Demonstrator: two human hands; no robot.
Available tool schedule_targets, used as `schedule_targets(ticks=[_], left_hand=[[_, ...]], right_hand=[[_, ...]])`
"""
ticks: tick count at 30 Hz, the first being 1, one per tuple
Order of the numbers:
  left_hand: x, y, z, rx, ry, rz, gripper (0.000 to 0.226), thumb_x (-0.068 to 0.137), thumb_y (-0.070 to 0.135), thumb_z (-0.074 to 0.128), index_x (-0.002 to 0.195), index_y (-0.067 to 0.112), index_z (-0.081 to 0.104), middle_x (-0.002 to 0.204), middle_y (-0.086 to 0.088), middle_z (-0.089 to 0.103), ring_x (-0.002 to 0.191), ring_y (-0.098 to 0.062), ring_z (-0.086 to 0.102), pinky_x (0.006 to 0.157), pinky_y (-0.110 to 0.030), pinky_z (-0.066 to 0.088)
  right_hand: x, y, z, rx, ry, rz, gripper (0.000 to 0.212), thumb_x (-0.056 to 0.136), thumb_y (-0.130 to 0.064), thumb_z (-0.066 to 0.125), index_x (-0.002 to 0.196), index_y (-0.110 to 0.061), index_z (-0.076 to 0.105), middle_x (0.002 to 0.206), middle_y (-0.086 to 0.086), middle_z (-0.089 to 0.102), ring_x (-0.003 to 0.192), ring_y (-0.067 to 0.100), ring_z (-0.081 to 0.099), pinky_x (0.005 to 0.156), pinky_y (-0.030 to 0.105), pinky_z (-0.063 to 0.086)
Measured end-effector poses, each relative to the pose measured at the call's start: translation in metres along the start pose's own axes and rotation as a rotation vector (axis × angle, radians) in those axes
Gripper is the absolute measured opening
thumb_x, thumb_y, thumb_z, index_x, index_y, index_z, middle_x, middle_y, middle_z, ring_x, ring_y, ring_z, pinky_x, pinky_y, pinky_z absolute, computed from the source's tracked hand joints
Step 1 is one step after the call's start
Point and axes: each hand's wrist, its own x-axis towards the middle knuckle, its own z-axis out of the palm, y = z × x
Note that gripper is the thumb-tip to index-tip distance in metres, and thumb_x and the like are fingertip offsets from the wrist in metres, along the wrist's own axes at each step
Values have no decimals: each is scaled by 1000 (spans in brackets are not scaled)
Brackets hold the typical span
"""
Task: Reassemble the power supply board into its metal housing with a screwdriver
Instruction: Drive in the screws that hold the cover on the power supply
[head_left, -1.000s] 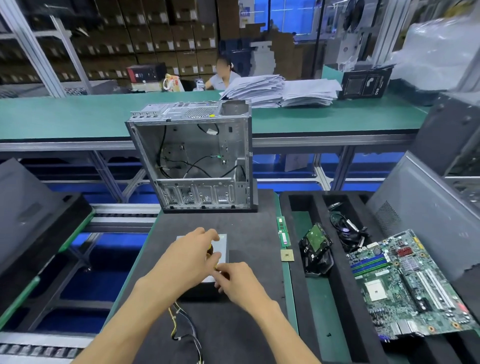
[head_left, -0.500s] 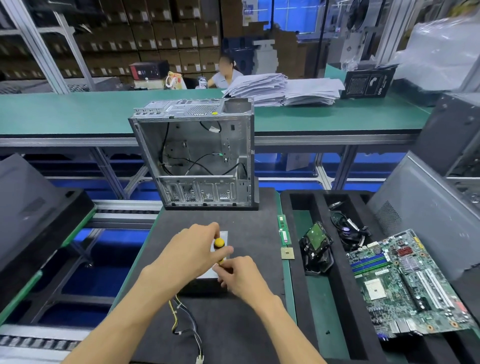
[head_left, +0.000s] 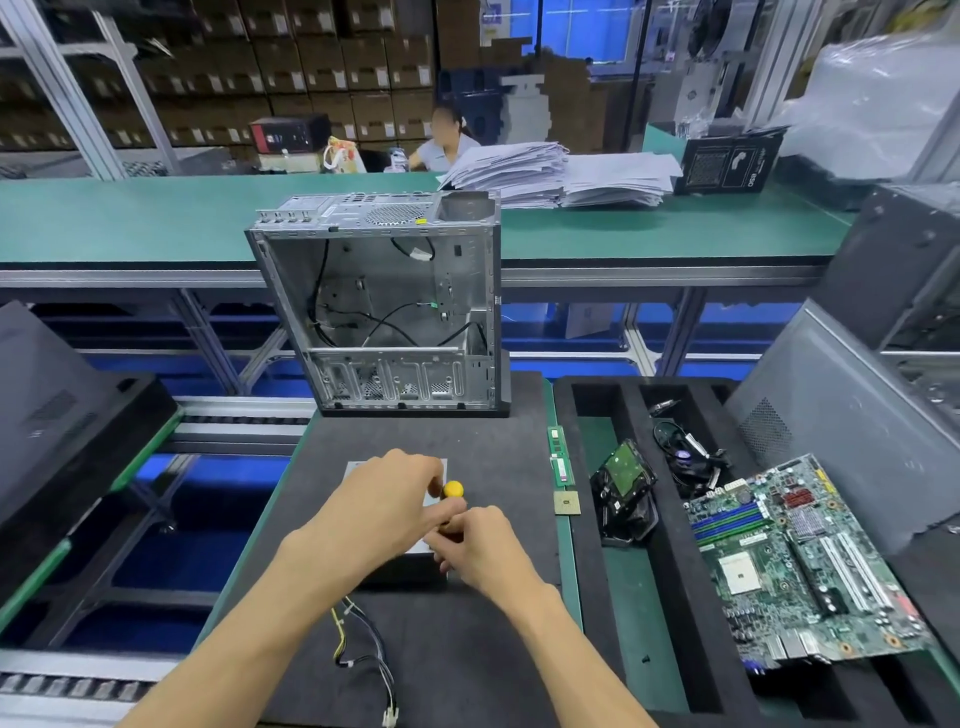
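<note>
Step in hand looks like screw driving on the power supply housing (head_left: 363, 470), which sits on the dark desk (head_left: 483, 447) mat in front of the open PC case (head_left: 384, 301). Left hand (head_left: 374, 512) rests curled over the housing top; what it grips, cannot tell. Right hand (head_left: 480, 551) pinches the screwdriver (head_left: 453, 489), yellow cap up. Next: keep tip seated, turn, hold box steady.

Even bright indoor light, soft shadows; blue glow coming through far windows (head_left: 576, 31); wide-angle edges bending, corners slightly blurring.
</note>
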Motion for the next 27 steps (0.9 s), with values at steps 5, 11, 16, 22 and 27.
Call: schedule_targets(ticks=[5, 11, 16, 22, 27], left_hand=[[-1, 8, -1, -17, 34, 23, 36, 87, 64, 56, 97, 29, 55, 78, 7, 63, 74, -19, 60, 68, -31, 49], [2, 8, -12, 17, -75, 68, 15, 95, 24, 53, 107, 25, 62, 108, 1, 61, 95, -23, 59, 77, -32, 47], [-2, 4, -13, 42, -114, 95, 20, 91, 9, 49, 97, 25, 60, 107, 5, 50, 82, -15, 47, 67, -27, 35], [0, -5, 0, 19, 0, 12, 26, 95, 49, 52, 111, 29, 54, 108, 7, 56, 91, -17, 60, 71, -30, 41], [2, -14, 4, 80, 37, -124, 29, 95, 48, 53, 88, 21, 55, 93, -1, 63, 81, -25, 58, 68, -34, 45]], right_hand=[[2, -3, -3, 10, -25, 1, 23, 99, -28, 64, 80, -16, 70, 77, 9, 76, 70, 18, 74, 82, 35, 62], [2, -4, -2, -14, -62, -23, 28, 99, -37, 64, 89, -13, 76, 76, 3, 76, 70, 14, 72, 75, 28, 60], [-3, -5, 3, 75, -99, -41, 28, 101, -34, 54, 76, -31, 65, 77, -4, 74, 69, 12, 73, 61, 15, 48], [-1, -6, 8, 123, -92, -47, 38, 100, -35, 59, 63, -38, 63, 72, -4, 72, 62, 4, 68, 57, 10, 43], [0, -1, 12, 140, -102, -60, 40, 100, -30, 62, 61, -38, 63, 71, -8, 70, 60, 3, 67, 58, 12, 44]])
